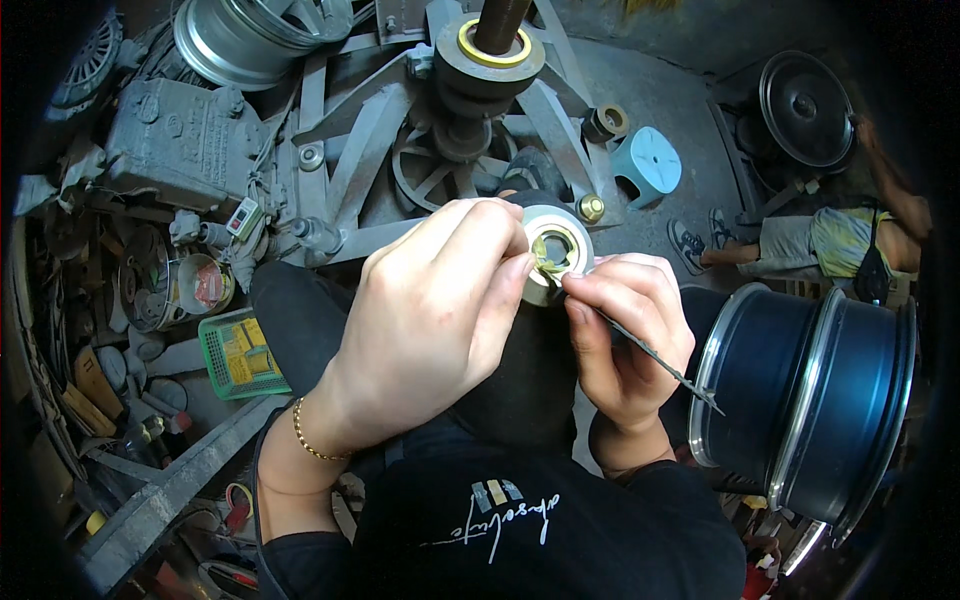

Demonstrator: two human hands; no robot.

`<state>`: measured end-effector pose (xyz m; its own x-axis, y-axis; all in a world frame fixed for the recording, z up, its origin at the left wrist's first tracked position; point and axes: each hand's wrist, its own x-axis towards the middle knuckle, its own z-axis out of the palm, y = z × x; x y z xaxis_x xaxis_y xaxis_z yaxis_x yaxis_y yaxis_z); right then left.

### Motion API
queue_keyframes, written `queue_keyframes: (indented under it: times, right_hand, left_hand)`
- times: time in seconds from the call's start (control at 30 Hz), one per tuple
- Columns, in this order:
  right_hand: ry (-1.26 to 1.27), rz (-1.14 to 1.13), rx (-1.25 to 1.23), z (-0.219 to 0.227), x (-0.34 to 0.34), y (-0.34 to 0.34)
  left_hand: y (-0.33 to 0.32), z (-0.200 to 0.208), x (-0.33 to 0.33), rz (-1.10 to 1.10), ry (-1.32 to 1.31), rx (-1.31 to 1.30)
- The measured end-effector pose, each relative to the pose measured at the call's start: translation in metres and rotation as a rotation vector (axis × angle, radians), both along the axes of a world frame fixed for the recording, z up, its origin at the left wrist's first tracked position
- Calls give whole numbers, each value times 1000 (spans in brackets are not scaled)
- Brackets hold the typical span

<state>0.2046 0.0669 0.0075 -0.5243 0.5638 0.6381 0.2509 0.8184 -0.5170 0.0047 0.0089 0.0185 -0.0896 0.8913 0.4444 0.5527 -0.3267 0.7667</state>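
Note:
My left hand, closed, pinches the left edge of a pale ring-shaped piece that looks like a tape roll. Crumpled yellow-green material sits in its centre hole. On the other side my right hand is closed round a long, thin dark strip or stick, whose far end points down and to the right. My right fingertips meet the lower right edge of the ring. What lies beneath the ring is hidden.
Ahead stands a metal frame with an upright shaft. Blue wheel rims are close on my right, and a light-blue stool is beyond. A green basket sits at left. Another person is at far right, beside a dark wheel.

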Motion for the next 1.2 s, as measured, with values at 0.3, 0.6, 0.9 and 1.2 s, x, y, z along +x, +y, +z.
queue_keyframes:
  times: [0.3, 0.6, 0.9, 1.2]
  right_hand:
    - [8, -53, 57, -6, -4, -6]
    - [22, -57, 40, -7, -3, -6]
    - [-1, -63, 81, -7, -6, -8]
    - [-15, -65, 66, -5, -2, -8]
  left_hand:
    - [5, 0, -2, -5, 45, -14]
    - [6, -1, -2, 13, 57, 10]
    - [6, -6, -3, -36, 26, 48]
    - [7, -3, -4, 0, 73, 31]
